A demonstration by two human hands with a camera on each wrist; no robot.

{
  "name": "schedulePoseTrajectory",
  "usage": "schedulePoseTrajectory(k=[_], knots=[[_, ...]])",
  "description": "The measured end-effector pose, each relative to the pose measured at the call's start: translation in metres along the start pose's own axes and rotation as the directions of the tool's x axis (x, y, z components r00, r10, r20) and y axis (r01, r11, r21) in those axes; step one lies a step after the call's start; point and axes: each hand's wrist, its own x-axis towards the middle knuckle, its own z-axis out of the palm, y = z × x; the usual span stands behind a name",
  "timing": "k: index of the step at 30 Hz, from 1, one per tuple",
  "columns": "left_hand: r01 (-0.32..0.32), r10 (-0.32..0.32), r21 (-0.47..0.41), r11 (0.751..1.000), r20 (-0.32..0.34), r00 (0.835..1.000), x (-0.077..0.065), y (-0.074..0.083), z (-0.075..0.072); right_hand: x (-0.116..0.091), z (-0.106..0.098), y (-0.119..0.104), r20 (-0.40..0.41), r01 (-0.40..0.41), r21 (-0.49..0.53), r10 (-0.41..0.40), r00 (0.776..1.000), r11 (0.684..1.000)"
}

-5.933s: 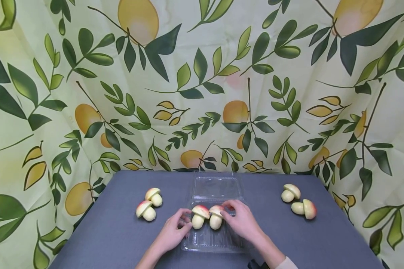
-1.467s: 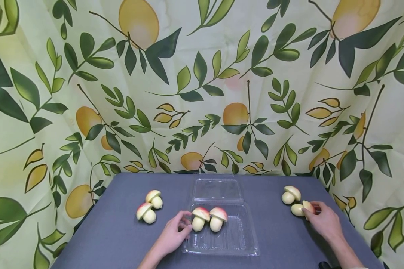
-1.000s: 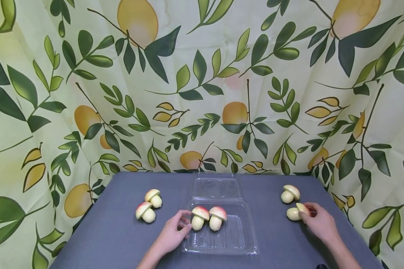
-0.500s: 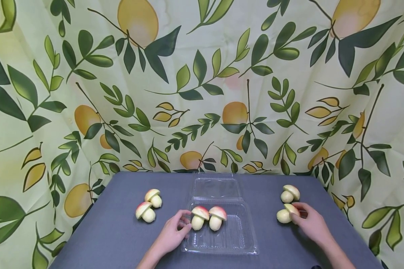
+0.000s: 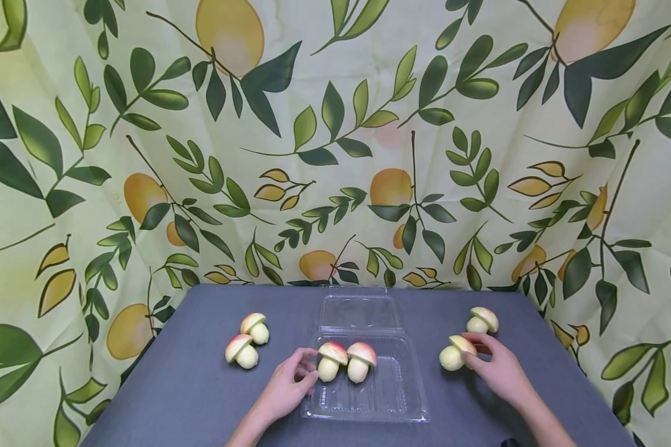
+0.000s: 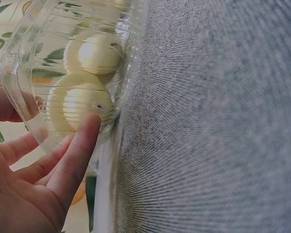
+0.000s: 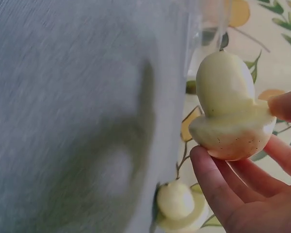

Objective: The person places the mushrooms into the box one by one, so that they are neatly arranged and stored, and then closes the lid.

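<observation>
My right hand (image 5: 497,366) pinches a toy mushroom (image 5: 453,355), cream with a reddish cap. In the right wrist view that mushroom (image 7: 225,87) is off the table, its cap between thumb and fingers. My left hand (image 5: 287,382) rests against the left side of a clear plastic clamshell box (image 5: 391,403), fingers fairly straight. The left wrist view shows a fingertip (image 6: 91,124) at the box's side wall. Two toy mushrooms, one on the left (image 5: 330,366) and one on the right (image 5: 360,366), stand side by side in the box's back left part.
Behind the box's base lies its open lid (image 5: 360,312). Two more mushrooms, a near one (image 5: 243,352) and a far one (image 5: 257,329), sit on the left of the grey table (image 5: 201,410). Another mushroom (image 5: 482,321) stands at the right. A fruit-patterned cloth (image 5: 335,124) hangs behind.
Earlier both hands were at the box. My right hand then went to the near right mushroom, took hold of it and has carried it left towards the box. The left hand has stayed put.
</observation>
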Motion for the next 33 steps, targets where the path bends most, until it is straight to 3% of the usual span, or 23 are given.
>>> schedulePoseTrajectory(k=[11, 24, 33], knots=[[0.004, -0.004, 0.011, 1.000, 0.002, 1.000, 0.000, 0.000, -0.001, -0.002, 0.010, -0.029, -0.036, 0.098, 0.057, -0.096, 0.995, 0.994], [0.002, -0.002, -0.013, 1.000, -0.008, 1.000, 0.000, 0.000, 0.001, -0.001, 0.020, -0.054, -0.023, 0.168, 0.121, -0.167, 0.986, 0.978], [0.011, -0.011, -0.038, 0.999, -0.007, 1.000, 0.000, -0.001, 0.001, 0.001, 0.031, -0.071, 0.027, 0.158, 0.144, -0.163, 0.986, 0.977]])
